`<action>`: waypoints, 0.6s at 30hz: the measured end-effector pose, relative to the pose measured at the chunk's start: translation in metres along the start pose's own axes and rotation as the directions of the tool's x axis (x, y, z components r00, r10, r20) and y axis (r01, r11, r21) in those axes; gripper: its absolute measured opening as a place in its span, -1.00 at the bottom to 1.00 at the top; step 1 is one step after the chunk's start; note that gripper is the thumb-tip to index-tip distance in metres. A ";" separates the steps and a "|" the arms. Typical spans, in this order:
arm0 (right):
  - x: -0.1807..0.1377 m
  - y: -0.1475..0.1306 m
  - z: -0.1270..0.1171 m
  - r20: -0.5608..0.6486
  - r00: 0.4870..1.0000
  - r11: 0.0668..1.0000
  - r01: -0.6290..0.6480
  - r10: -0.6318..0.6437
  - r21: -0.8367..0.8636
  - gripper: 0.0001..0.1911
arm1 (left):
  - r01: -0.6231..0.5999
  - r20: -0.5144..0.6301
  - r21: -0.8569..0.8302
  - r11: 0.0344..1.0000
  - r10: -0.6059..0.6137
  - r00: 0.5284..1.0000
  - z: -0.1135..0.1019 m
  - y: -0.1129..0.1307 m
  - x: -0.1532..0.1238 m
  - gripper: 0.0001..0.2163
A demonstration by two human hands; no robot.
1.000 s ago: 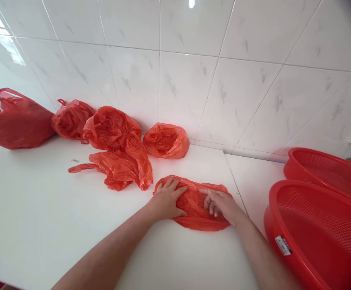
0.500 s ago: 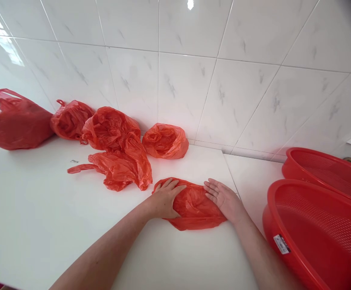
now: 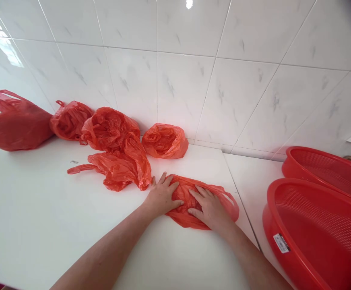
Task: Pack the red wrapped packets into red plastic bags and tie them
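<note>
A red plastic bag [image 3: 184,193] lies flattened on the white counter [image 3: 42,225] in front of me. My left hand [image 3: 162,196] rests palm down on its left end, fingers spread. Palm down on the bag's middle lies my right hand [image 3: 210,208], fingers stretched out flat. One handle loop of the bag [image 3: 231,201] sticks out to the right of my right hand.
Several crumpled red bags sit further back: one flat heap [image 3: 119,169], a balled one [image 3: 165,141], two more by the wall [image 3: 109,127] [image 3: 69,119], and a fuller one [image 3: 14,123] at far left. Two red mesh baskets [image 3: 317,229] [image 3: 329,171] stand at the right. A tiled wall rises behind.
My right hand, palm up beside the bag half a second ago, has turned over and now presses flat on the bag's middle. The bag's handle has spread to the right.
</note>
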State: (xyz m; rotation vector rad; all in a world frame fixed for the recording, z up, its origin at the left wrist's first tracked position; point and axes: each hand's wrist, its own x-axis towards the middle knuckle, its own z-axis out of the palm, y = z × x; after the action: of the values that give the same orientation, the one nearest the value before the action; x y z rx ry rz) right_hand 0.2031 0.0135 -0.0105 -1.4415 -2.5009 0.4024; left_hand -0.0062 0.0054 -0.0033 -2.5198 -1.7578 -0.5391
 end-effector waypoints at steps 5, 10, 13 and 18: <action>-0.001 0.003 -0.003 0.046 0.998 0.998 -0.039 0.037 0.056 -0.33 | 0.095 0.020 0.035 0.995 -0.096 0.995 0.010 -0.005 0.000 -0.41; 0.001 0.005 0.001 -0.004 1.000 0.996 -0.028 0.029 0.081 -0.36 | 0.070 -0.068 0.009 0.998 -0.069 0.995 0.001 -0.001 0.002 -0.60; 0.002 0.007 0.002 -0.024 0.999 0.995 -0.019 0.021 0.094 -0.37 | 0.003 -0.213 -0.006 1.000 -0.004 0.977 -0.009 0.004 0.002 -0.73; 0.001 0.007 0.002 -0.043 0.999 0.993 -0.003 0.008 0.116 -0.40 | -0.334 -0.278 -0.137 0.932 0.288 0.916 -0.009 0.019 -0.001 -0.79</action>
State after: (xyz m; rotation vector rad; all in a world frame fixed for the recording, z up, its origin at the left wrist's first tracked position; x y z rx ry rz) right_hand 0.2073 0.0177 -0.0151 -1.3984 -2.3979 0.5030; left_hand 0.0091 -0.0041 0.0080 -2.6286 -1.2374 -0.9865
